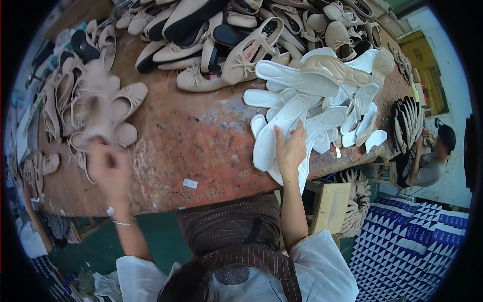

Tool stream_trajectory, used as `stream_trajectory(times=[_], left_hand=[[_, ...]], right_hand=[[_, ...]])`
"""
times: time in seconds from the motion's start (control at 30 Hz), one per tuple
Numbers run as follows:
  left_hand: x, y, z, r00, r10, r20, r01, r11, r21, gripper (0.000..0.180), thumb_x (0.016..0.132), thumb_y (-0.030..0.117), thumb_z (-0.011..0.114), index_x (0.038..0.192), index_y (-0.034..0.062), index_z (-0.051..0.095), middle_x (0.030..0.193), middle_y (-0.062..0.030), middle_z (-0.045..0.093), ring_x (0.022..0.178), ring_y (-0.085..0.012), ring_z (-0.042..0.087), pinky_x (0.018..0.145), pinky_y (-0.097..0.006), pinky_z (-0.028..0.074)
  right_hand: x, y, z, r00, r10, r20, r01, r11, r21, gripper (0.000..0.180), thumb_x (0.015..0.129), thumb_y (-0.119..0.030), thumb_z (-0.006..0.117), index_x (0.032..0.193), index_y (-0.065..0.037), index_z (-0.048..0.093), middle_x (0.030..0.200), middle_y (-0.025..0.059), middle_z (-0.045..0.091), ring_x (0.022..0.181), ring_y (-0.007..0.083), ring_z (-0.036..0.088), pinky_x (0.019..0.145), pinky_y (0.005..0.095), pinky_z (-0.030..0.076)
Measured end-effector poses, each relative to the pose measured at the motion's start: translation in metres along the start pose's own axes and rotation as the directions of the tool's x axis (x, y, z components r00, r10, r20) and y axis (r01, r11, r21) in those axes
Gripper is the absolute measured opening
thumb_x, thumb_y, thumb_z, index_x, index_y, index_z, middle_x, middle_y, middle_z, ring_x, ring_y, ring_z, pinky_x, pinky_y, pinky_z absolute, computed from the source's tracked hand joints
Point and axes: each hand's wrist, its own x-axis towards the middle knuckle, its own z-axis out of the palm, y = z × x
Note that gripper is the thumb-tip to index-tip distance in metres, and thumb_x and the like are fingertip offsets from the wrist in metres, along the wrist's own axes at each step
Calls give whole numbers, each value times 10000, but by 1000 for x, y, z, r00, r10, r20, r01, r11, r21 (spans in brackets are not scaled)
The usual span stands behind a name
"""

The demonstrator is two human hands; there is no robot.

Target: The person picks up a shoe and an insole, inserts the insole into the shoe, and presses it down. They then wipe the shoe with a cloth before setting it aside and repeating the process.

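One white insole (287, 113) lies right at the fingers of the right hand (292, 146), at the near left edge of a heap of insoles (297, 80) on the worn red-brown table (201, 131). Its long axis slants from the far right to the near left, so it passes in front of the thumb and runs on to the left of the hand — a second white insole (322, 126) slants much the same way, just right of the fingers. The right hand is clearly the nearer one: its thumb and forefinger stand moderately apart over the insole, touching it, though whether they pinch its edge I cannot tell. Well apart to the left, the left hand (108, 166) is blurred, its fingers curled beside a smeared beige shoe (95, 103); whether they hold that shoe cannot be told. Around it lie beige bow-topped shoes (130, 100), and a larger pile of shoes (206, 48) fills the far side of the table. Beyond the heap, at the table's right, a row of dark-edged soles (406, 121) stands on edge, with a co-worker (427, 163) farther off, past the blue-and-white cloth (402, 246).
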Motion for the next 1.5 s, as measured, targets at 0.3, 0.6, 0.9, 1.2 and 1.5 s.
stream_trajectory(times=[0.3, 0.6, 0.9, 1.2, 1.5], left_hand=[[94, 92, 142, 583, 697, 417, -739, 668, -82, 439, 797, 89, 630, 1229, 18, 593, 1313, -154, 590, 1243, -290, 540, 1064, -440, 409], [76, 110, 176, 419, 655, 629, -805, 589, -76, 519, 665, 159, 799, 1087, 22, 529, 908, -112, 582, 984, -306, 569, 1010, -484, 366], [-135, 105, 76, 735, -248, 632, 373, 925, -71, 446, 796, 214, 804, 1092, -13, 560, 939, -213, 666, 864, -387, 643, 762, -453, 498], [-151, 9, 16, 872, -470, 136, 465, 882, 68, 370, 886, 55, 706, 1240, -23, 636, 960, -96, 578, 796, -171, 592, 668, -287, 506], [-163, -25, 35, 792, -514, 330, 610, 692, -387, 479, 797, 21, 815, 1242, -30, 646, 929, -2, 493, 753, -45, 537, 579, -173, 492]], right_hand=[[-5, 6, -10, 881, -12, 472, -441, 339, 831, 473, 885, 65, 521, 1355, 16, 506, 1079, 93, 669, 935, 160, 644, 847, 305, 509], [-21, 17, -60, 809, -190, 556, -546, 105, 831, 641, 1066, -492, 334, 1384, 48, 468, 1342, 176, 577, 976, 187, 626, 874, 358, 529], [-51, -14, -51, 727, -632, 268, 310, 651, 693, 503, 1042, -362, 451, 1374, 1, 552, 1233, 112, 626, 1019, 240, 544, 927, 364, 426], [-118, -38, -37, 447, -866, 222, 722, 497, 482, 343, 726, -78, 753, 1066, -122, 766, 1151, 78, 658, 1052, 285, 591, 921, 444, 437], [-150, -100, 19, 475, -859, 193, 533, 455, 713, 188, 747, -14, 691, 930, -15, 733, 1088, 138, 657, 1000, 312, 638, 842, 420, 523]])
